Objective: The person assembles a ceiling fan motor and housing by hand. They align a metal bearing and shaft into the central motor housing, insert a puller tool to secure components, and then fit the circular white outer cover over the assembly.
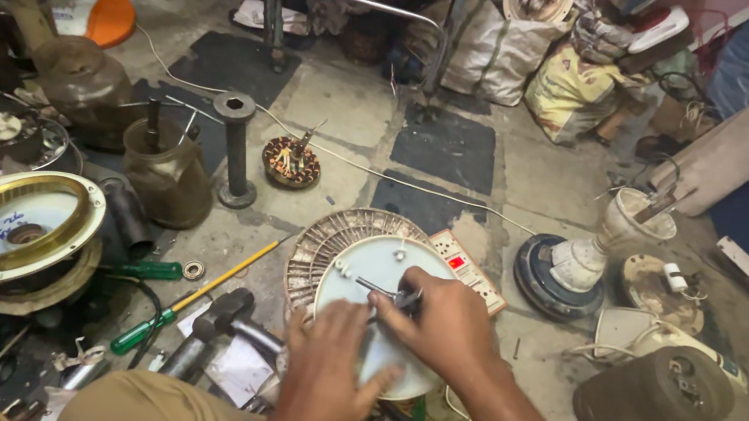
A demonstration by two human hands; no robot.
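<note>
1. Nearest the camera: the person sits low on the floor (541,183), knees in tan trousers at the bottom edge. Both forearms reach forward over a pale round fan cover (382,288) held between the knees, close to the body where it can be braced.

2. Left hand (329,371) lies palm down on the near half of the cover, fingers (315,322) spread and flat, pressing rather than gripping. It seems to pin the disc so that it does not turn.

3. Right hand (442,323) comes over from the right, fingers curled shut around the handles of small pliers (389,293). The tool's tip points left, toward the middle of the cover.

4. The cover rests on a ribbed round part (330,234), which shows past its left rim.

5. Just left on the floor: a green-handled screwdriver (175,309) with a yellow shaft, lying slantwise within reach, and a second green handle (144,269) above it.

6. Just behind the cover: a white switch board (469,270) with a red switch.

7. Farther left: a gold-rimmed round motor housing (7,225). Farther right: a dark cylinder (659,390) on its side.

8. Beyond: a copper-wound stator (291,163) alone on the floor, with sacks (572,91) against the far wall.
</note>
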